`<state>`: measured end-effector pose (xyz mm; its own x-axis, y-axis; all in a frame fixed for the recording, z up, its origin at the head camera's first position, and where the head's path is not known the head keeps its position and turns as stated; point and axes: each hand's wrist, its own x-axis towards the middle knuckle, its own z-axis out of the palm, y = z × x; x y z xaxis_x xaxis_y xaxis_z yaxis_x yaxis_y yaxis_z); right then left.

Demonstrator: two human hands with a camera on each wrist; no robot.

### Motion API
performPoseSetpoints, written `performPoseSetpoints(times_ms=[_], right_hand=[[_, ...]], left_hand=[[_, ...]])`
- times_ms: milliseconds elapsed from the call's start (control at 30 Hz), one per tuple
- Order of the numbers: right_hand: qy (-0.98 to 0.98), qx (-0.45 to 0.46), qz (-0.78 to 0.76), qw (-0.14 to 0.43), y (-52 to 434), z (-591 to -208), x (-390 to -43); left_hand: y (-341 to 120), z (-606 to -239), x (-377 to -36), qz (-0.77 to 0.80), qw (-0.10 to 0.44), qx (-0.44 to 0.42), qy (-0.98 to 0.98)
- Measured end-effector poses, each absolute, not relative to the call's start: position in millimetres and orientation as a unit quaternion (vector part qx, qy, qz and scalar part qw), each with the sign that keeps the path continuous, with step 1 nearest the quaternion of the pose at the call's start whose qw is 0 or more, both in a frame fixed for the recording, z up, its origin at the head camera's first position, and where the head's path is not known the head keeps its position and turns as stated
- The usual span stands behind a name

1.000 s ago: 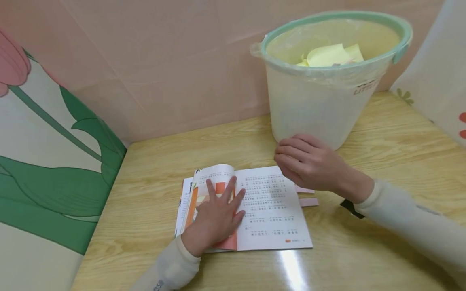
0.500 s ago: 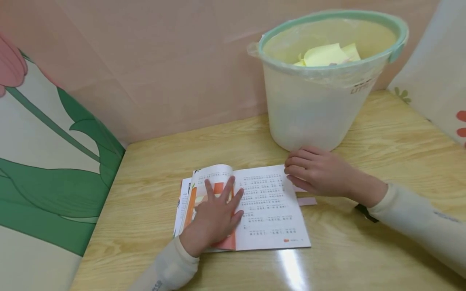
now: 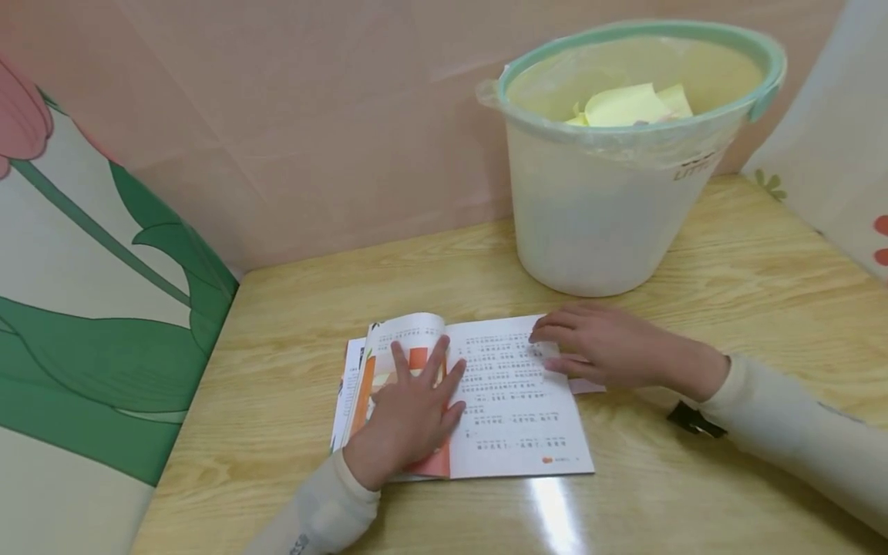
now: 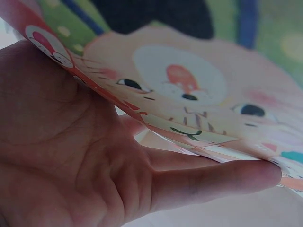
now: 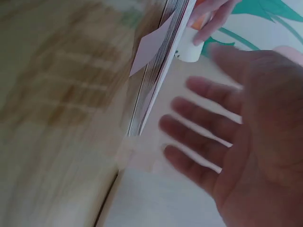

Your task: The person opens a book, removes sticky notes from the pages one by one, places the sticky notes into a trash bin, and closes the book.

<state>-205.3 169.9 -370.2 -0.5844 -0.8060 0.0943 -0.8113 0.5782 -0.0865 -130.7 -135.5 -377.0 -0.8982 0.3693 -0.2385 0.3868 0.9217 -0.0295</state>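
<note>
An open book point(image 3: 516, 420) with printed text lies on the wooden table. My left hand point(image 3: 412, 408) rests with spread, straight fingers on its illustrated left page, near the fold. The left wrist view shows that palm point(image 4: 94, 151) against a drawn animal face point(image 4: 189, 80). Over the upper right corner of the right page is my right hand point(image 3: 597, 347), its fingers loosely bent and holding nothing. From the book's right edge a pink paper tab point(image 3: 588, 385) sticks out; the right wrist view shows a pink tab point(image 5: 150, 46) among the page edges, apart from the fingers.
Behind the right hand stands a tall whitish bin point(image 3: 590, 208) with a green rim and a clear liner. Yellow paper pieces point(image 3: 627, 106) lie inside it. A pink wall covering point(image 3: 333, 131) rises at the table's back, and a flower-patterned panel point(image 3: 90, 362) borders its left side.
My right hand has come down from in front of the bin to the book's upper right edge, its fingers now loosening over the page. The left hand has stayed in place.
</note>
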Motion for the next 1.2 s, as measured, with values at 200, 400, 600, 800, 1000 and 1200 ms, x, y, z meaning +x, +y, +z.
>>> performPoseSetpoints(times_ms=[200, 400, 600, 800, 1000, 1200], right_hand=[[-0.885, 0.464, 0.022, 0.014, 170.3, -371.5, -203.7], [-0.881, 0.473, 0.023, 0.006, 169.8, -372.7, -202.7], [-0.866, 0.499, 0.022, 0.020, 169.5, -374.8, -202.9], [-0.861, 0.508, 0.009, 0.034, 168.8, -374.8, -203.7], [-0.865, 0.501, -0.008, 0.023, 166.5, -369.6, -202.5], [-0.865, 0.499, -0.031, 0.046, 164.9, -368.6, -202.3]], left_hand=[[-135.2, -377.2, -131.0, -0.045, 0.110, 0.195, 0.974], [-135.0, -377.2, -131.0, -0.048, 0.110, 0.195, 0.973], [-135.2, -378.5, -130.7, -0.042, 0.117, 0.190, 0.974], [-135.8, -379.7, -130.8, -0.034, 0.124, 0.187, 0.974], [-136.7, -380.0, -130.4, -0.029, 0.126, 0.185, 0.974], [-136.0, -379.4, -130.4, -0.035, 0.114, 0.195, 0.974]])
